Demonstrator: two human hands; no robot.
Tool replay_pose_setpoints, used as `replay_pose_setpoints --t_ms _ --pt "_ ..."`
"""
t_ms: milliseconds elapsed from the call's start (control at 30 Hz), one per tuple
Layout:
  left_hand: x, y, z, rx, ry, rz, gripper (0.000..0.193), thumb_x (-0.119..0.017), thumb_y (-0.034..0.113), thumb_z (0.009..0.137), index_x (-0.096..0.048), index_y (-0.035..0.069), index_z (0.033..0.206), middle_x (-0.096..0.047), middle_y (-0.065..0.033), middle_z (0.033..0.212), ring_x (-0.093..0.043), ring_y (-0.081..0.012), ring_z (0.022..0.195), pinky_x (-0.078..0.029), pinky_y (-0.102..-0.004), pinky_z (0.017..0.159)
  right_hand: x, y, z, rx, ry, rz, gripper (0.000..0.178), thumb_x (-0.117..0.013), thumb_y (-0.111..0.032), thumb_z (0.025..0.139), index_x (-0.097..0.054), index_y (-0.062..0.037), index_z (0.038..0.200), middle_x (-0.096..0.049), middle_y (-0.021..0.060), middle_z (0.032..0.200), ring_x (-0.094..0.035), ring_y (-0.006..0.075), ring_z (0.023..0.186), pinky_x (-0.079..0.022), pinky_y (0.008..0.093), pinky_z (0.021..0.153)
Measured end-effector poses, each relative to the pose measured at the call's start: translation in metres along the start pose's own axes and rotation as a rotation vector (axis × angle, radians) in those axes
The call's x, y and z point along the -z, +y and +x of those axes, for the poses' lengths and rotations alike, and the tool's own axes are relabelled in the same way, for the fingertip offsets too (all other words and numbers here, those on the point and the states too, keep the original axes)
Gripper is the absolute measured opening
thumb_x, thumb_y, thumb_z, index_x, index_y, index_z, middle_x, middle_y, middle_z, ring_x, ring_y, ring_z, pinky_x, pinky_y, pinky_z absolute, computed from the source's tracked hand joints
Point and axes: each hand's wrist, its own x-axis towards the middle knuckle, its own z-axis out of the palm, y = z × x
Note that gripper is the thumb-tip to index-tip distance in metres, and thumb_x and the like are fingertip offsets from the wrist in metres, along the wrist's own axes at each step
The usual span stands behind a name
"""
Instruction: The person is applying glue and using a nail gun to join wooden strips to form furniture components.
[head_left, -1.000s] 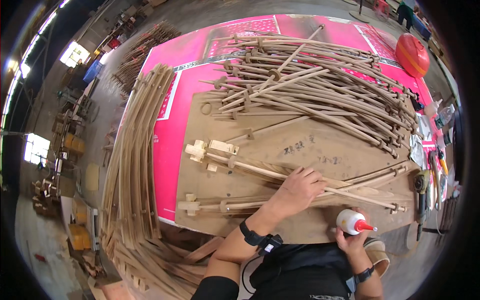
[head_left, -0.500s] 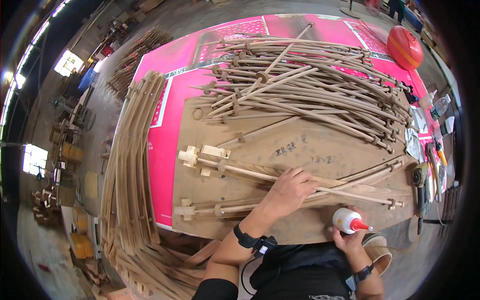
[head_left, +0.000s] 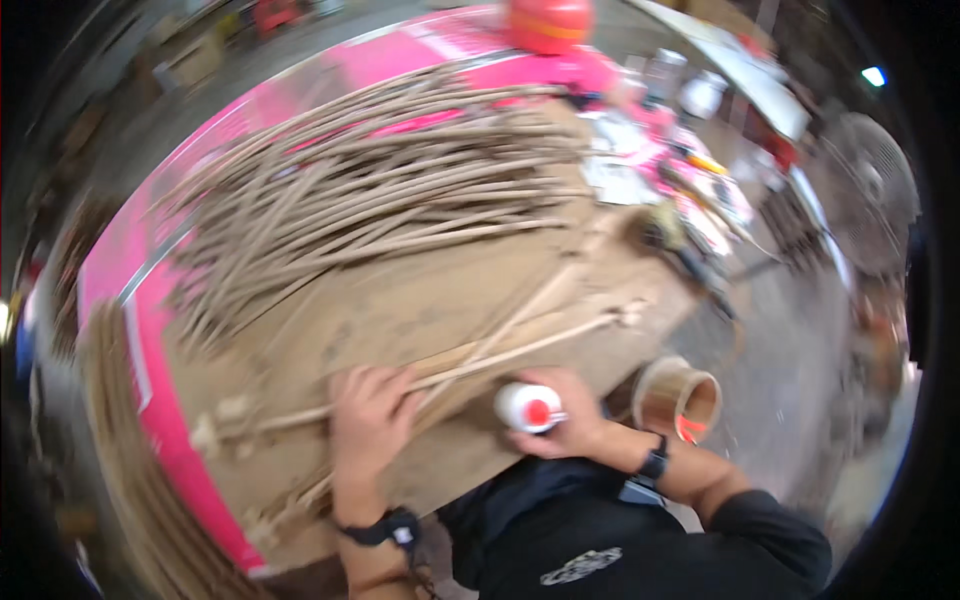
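Observation:
My left hand [head_left: 368, 425] is closed over a slim pale wooden rod [head_left: 480, 362], which lies slantwise above the board. The rod's left end meets small pale wooden blocks [head_left: 212, 425]. Fingers of my right hand [head_left: 578, 410] wrap round a white squeeze bottle [head_left: 514, 404] with a red cap [head_left: 538, 412], its tip turned toward me. A second rod [head_left: 525, 312] crosses the held one, over a wider wooden slat. More pale blocks [head_left: 270, 525] sit near the lower left corner of the brown board [head_left: 350, 350]. Motion blur hides fine detail.
A heap of wooden rods [head_left: 400, 180] covers the far part of the pink table. Long wooden slats [head_left: 130, 440] are stacked at its left. A dark power tool [head_left: 690, 255] lies at the right, with a round bucket [head_left: 675, 395] below and a fan [head_left: 870, 190] beyond.
My view has swung to the right, bringing the fan and bucket into sight. Both hands keep their grips; the bottle's cap has turned more toward me.

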Motion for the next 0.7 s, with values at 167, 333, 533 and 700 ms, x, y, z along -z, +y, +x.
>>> replay_pose_setpoints --t_ms 167,333,533,700 --pt "-0.002 0.003 0.005 -0.068 -0.037 0.031 0.036 -0.084 0.013 0.077 -0.078 0.008 0.113 -0.068 -0.0090 0.102 -0.061 -0.0325 0.101 -0.045 -0.0467 0.094 0.008 -0.005 0.002 -0.045 -0.062 0.019 0.072 -0.087 -0.030 0.081 -0.056 -0.0046 0.140 -0.064 0.0185 0.130 -0.061 0.0399 0.122 -0.050 0.0483 0.106" --pt "-0.014 -0.003 0.006 -0.086 -0.039 0.035 0.025 -0.080 0.015 0.085 -0.079 0.009 0.109 -0.067 -0.0057 0.096 -0.061 -0.0300 0.098 -0.045 -0.0448 0.091 0.031 -0.010 -0.019 -0.116 0.036 0.134 0.067 -0.092 -0.026 0.078 -0.061 -0.0046 0.134 -0.066 0.0168 0.127 -0.064 0.0375 0.119 -0.051 0.0452 0.104" --pt "-0.016 -0.006 0.004 -0.032 -0.012 0.033 0.019 -0.078 0.013 0.088 -0.079 0.009 0.106 -0.067 -0.0078 0.095 -0.060 -0.0311 0.093 -0.046 -0.0445 0.088 0.076 -0.024 -0.057 -0.259 0.049 0.066 0.070 -0.094 -0.028 0.078 -0.063 -0.0028 0.135 -0.068 0.0177 0.127 -0.065 0.0355 0.120 -0.050 0.0437 0.105" --pt "-0.014 -0.005 0.006 -0.031 0.033 -0.009 0.014 -0.076 0.012 0.090 -0.078 0.005 0.102 -0.068 -0.0114 0.091 -0.060 -0.0338 0.092 -0.045 -0.0443 0.088 0.093 -0.016 -0.081 -0.528 0.122 0.163 0.077 -0.095 -0.032 0.074 -0.063 -0.0015 0.137 -0.067 0.0166 0.125 -0.066 0.0301 0.117 -0.049 0.0408 0.106"
